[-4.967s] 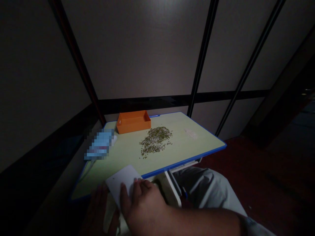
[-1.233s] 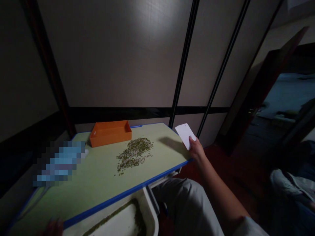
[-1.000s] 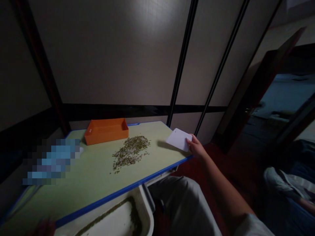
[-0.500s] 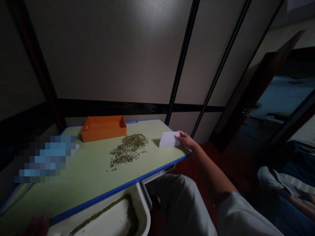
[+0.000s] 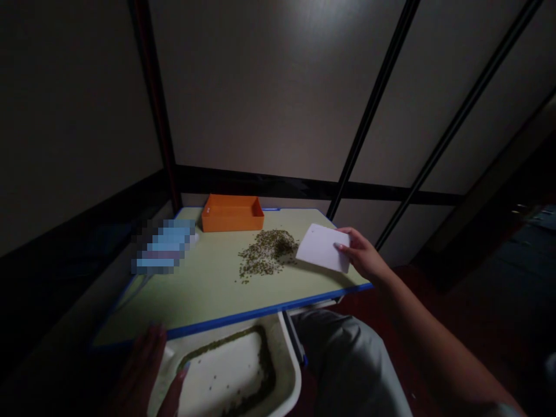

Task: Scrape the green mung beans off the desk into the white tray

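My right hand (image 5: pixel 364 258) grips a white flat scraper card (image 5: pixel 324 248) by its right edge. The card's left edge touches the right side of a pile of small green beans (image 5: pixel 266 258) on the pale green table (image 5: pixel 204 289). My left hand (image 5: pixel 145 376) holds the left rim of a white tray (image 5: pixel 289 370) just below the table's near blue edge. Green beans line the tray's rim inside.
An orange open box (image 5: pixel 232 212) stands at the table's back edge. A blurred blue object (image 5: pixel 164 253) lies at the left side. Dark wall panels with black bars rise behind the table. My grey-trousered leg (image 5: pixel 347 365) is under the table's right corner.
My right hand carried the white card from the near edge to the table's right side, then swept it left against the bean pile. The white tray came into view below the table edge.
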The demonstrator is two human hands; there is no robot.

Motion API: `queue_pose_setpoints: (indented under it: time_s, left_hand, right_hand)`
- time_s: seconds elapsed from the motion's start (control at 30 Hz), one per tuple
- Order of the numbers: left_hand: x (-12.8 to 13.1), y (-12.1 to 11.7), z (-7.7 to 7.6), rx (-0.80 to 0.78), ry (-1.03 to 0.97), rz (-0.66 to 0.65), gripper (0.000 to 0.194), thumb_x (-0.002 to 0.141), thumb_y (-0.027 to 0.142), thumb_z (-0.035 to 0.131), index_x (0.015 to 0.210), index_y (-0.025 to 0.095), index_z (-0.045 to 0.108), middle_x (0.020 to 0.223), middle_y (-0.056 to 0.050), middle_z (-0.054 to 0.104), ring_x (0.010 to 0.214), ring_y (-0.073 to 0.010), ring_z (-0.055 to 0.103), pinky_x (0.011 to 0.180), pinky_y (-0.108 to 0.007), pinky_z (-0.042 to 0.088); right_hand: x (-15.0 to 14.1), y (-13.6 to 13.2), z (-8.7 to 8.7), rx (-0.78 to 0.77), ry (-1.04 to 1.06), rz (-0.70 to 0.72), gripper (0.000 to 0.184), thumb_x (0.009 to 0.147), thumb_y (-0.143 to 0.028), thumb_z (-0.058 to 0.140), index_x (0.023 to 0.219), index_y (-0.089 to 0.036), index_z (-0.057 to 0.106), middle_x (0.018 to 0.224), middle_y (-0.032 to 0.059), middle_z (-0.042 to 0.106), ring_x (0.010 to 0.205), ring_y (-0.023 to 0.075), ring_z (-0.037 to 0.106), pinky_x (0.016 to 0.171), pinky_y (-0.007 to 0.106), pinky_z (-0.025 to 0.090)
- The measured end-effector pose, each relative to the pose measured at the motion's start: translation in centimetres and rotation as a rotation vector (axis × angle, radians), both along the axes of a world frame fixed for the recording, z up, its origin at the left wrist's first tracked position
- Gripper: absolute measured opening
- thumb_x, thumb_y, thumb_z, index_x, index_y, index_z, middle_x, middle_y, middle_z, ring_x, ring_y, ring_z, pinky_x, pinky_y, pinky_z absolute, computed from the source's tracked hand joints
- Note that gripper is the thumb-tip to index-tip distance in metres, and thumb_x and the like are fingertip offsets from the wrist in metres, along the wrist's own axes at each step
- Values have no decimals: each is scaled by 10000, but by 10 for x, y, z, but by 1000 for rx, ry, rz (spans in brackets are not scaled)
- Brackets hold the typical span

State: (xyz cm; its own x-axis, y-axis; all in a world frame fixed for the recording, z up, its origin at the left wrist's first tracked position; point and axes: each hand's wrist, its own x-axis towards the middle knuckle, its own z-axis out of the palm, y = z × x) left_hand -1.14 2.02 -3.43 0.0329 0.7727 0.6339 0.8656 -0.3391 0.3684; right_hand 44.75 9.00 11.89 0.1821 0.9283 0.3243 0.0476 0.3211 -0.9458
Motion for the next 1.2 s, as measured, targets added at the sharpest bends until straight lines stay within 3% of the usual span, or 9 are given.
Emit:
queue_pose_setpoints:
  time_s: [0.1, 0.2, 0.43, 0.67, 0.9, 1.2]
  left_hand:
    - [4, -3, 5, -16, 4, 21, 672, 868, 458, 402, 1490, 364, 166, 1559, -56, 370, 1426, -297, 354, 1131, -583, 381]
    - [5, -4, 6, -34, -2, 37, 673, 866, 471, 396, 1491, 340, 183, 1564, -53, 363, 1419, -290, 360, 1116, -550, 410]
    - [4, -2, 10, 77, 106, 40, 672, 867, 445, 413, 1490, 321, 196, 1509, -57, 441, 1354, -274, 443, 996, -481, 531]
    - [6, -4, 20, 167, 163, 44, 668, 873, 396, 427, 1491, 274, 204, 1456, -110, 494, 1266, -268, 520, 880, -422, 592]
    - [9, -7, 21, 142, 130, 50, 655, 878, 418, 411, 1487, 284, 212, 1471, -105, 480, 1287, -271, 495, 899, -440, 582]
    - [8, -8, 15, 37, 58, 41, 676, 867, 453, 426, 1488, 329, 191, 1524, -51, 425, 1368, -255, 421, 1002, -451, 531]
  right_hand:
    - [-39, -10, -7, 75, -238, 32, 342, 743, -290, 747, 1072, -241, 667, 1111, 43, 688, 922, 185, 641, 772, 292, 523]
    - [-72, -12, -18, 176, -357, 56, 295, 812, -248, 665, 1107, -252, 668, 1172, 49, 676, 1067, 207, 621, 920, 338, 495]
    - [-119, 9, -33, 316, -429, 27, 313, 895, -222, 532, 1190, -254, 633, 1220, 64, 673, 1146, 203, 617, 1000, 353, 476]
    - [-123, 22, -45, 352, -387, -10, 287, 903, -265, 542, 1168, -250, 653, 1202, 67, 689, 1143, 214, 624, 1007, 374, 482]
    - [-123, 21, -55, 331, -370, -95, 296, 904, -281, 544, 1176, -249, 657, 1211, 75, 686, 1145, 224, 626, 1005, 387, 484]
    - [-125, 23, -52, 335, -395, -47, 307, 899, -271, 541, 1180, -243, 659, 1223, 74, 686, 1167, 221, 618, 1031, 382, 469]
